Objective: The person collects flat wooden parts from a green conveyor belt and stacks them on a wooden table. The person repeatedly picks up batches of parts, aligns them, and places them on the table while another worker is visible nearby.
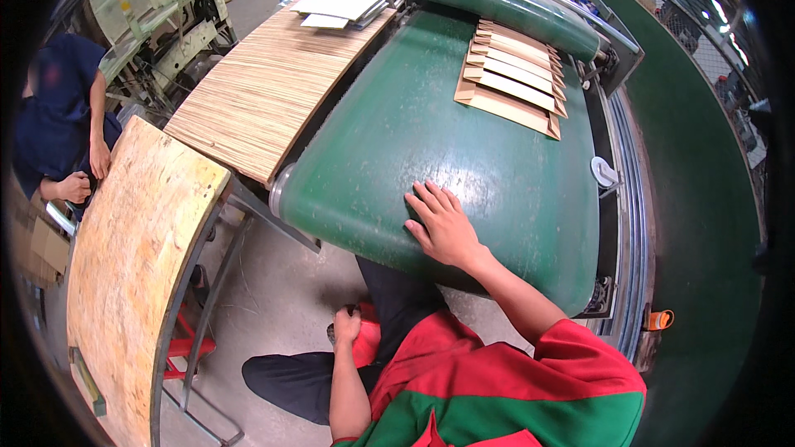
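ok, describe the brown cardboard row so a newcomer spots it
Find the wide green belt under the wearer's right hand. Near its far end, right of centre, by the green roller, lies the row of brown cardboard pieces. Its shingled layers set it apart from the white sheets further left.

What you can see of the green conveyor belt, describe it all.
The green conveyor belt is wide and glossy, rubber- or plastic-like, with pale scuffs. Its top lies flat; the near edge curves down, and the far end disappears under a green roller. Overlapping brown cardboard pieces lie on its far right part. The person's right hand rests on it, palm down, near the front edge. Whether it runs is unclear.
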Available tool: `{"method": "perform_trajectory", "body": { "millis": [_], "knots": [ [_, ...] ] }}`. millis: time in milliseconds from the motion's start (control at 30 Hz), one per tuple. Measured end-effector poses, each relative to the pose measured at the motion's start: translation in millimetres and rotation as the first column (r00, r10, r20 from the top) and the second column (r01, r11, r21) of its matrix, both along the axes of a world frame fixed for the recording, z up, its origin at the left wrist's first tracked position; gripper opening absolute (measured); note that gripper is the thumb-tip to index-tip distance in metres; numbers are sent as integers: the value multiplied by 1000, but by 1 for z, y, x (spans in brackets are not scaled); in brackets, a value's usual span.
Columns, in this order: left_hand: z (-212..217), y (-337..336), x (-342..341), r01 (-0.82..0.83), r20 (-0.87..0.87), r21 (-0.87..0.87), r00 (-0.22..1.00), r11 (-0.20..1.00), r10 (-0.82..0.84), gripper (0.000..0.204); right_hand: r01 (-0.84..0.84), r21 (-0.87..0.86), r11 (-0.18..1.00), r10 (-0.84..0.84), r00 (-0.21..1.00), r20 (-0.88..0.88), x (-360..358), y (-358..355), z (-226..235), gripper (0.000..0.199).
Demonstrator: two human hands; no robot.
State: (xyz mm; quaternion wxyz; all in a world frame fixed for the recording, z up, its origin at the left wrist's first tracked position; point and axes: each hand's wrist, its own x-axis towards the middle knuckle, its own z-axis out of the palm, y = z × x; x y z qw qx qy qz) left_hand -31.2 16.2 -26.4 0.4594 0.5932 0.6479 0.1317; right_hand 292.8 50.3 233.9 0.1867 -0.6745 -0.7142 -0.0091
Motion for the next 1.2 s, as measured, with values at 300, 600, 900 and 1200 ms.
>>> {"method": "perform_trajectory", "body": {
  "millis": [300, 600, 900, 1200],
  "knots": [
    [5, 2, 1, 2, -6, -13, 1000, 1000, -2, 38, 3, -6, 1000, -3, 1000, -7, -3, 1, 9, 55],
    [7, 2, 3, 5, -32, -34, 999, 999, -6, 38, -9, 64, 998, 5, 998, 63, -33, -21, 10, 57],
    [2, 2, 1, 1, -12, -38, 1000, 999, -1, 37, -13, 89, 996, 4, 995, 104, -46, -31, 4, 60],
    [1, 1, 1, 5, -22, -41, 1000, 999, -6, 37, -13, 91, 996, 5, 996, 91, -47, -31, 5, 59]
  ]
}}
